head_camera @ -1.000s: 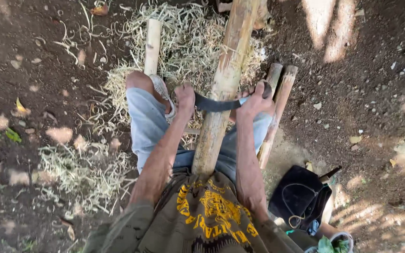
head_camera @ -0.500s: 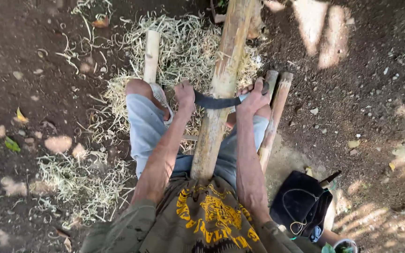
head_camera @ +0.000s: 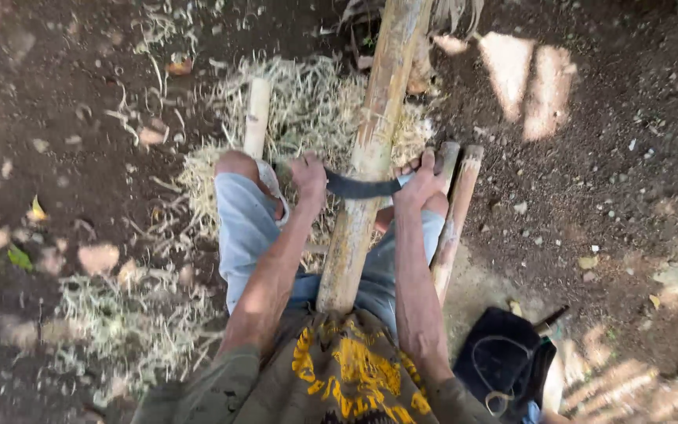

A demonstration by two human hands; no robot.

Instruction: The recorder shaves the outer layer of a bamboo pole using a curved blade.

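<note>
A thick bamboo pole (head_camera: 366,157) runs from between my knees up to the top of the view. A dark curved blade (head_camera: 361,187) lies across it. My left hand (head_camera: 308,174) grips one end of the blade on the pole's left side. My right hand (head_camera: 420,180) grips the other end on the right side. Both arms are stretched forward over my lap.
Pale bamboo shavings (head_camera: 308,110) cover the dirt around the pole and at lower left. A short bamboo piece (head_camera: 257,118) lies left of my knee, and two thinner sticks (head_camera: 458,212) lie to the right. A dark bag (head_camera: 504,365) sits at lower right.
Both hands and the blade have stayed across the pole, shifting only slightly along it. The view has tilted a little.
</note>
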